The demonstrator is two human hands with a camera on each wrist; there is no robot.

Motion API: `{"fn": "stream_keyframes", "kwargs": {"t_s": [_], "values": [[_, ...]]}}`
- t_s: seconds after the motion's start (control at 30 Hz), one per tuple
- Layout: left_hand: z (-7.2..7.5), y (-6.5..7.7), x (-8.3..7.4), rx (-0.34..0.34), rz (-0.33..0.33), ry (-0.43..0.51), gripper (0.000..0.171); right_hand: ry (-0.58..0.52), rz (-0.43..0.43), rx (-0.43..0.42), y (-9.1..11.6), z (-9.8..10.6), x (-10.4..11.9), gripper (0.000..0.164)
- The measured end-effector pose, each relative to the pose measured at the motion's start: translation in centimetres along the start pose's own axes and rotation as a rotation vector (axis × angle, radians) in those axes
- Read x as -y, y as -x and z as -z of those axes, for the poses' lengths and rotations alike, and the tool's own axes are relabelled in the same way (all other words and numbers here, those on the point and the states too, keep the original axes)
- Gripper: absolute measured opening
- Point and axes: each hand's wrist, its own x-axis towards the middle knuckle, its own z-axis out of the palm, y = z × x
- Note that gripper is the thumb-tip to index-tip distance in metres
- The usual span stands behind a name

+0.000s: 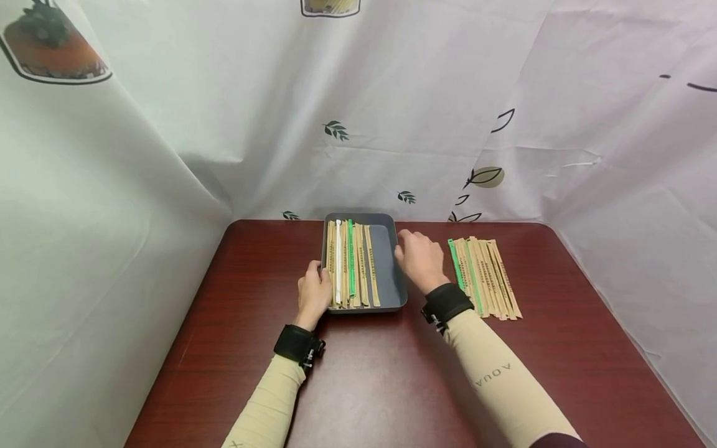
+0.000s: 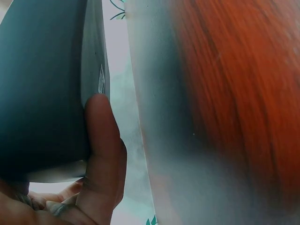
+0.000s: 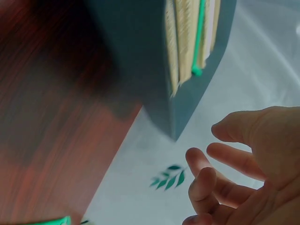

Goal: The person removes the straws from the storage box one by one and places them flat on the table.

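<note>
Wrapped straws [image 1: 361, 264] lie side by side in a grey tray [image 1: 386, 261], mostly in tan paper. Among them are one white wrapper [image 1: 338, 261] and one green wrapper [image 1: 351, 258]. My left hand [image 1: 313, 291] grips the tray's left side near the front corner; in the left wrist view, a finger [image 2: 102, 136] lies along the outer wall. Beside the tray's right rim is my right hand [image 1: 422, 260], its fingers loosely bent and holding nothing, as the right wrist view confirms. Right of that hand lies a second row of wrapped straws [image 1: 495, 280], partly hidden by the wrist.
The tray and straws sit on a reddish-brown table [image 1: 358, 386], toward its far edge. White printed cloth [image 1: 269, 143] hangs behind and at both sides. A green-wrapped straw [image 1: 456, 264] marks the left end of the right-hand row.
</note>
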Motion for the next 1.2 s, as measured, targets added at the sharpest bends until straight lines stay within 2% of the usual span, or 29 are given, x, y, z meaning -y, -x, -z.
{"fn": "stream_keyframes", "kwargs": {"t_s": [0.27, 0.43, 0.67, 0.8, 0.97, 1.2], "values": [[-0.3, 0.1, -0.2, 0.002, -0.003, 0.009, 0.036, 0.019, 0.061, 0.072, 0.0, -1.1, 3.3, 0.031], [-0.3, 0.1, -0.3, -0.01, -0.013, 0.001, 0.034, 0.025, 0.048, 0.12, 0.5, -2.0, 4.3, 0.032], [-0.5, 0.0, -0.4, -0.007, -0.03, 0.014, 0.034, 0.082, 0.046, 0.148, 1.4, -3.4, 4.8, 0.019], [-0.5, 0.1, -0.4, 0.002, -0.035, 0.029, 0.034, 0.124, 0.042, 0.155, 1.6, -4.0, 4.8, 0.018], [-0.5, 0.1, -0.2, 0.0, -0.042, 0.033, 0.033, 0.145, 0.039, 0.18, 1.8, -4.3, 4.9, 0.001], [-0.6, 0.2, 0.0, 0.013, -0.043, 0.038, 0.034, 0.127, 0.029, 0.195, 1.9, -4.5, 5.0, 0.012]]}}
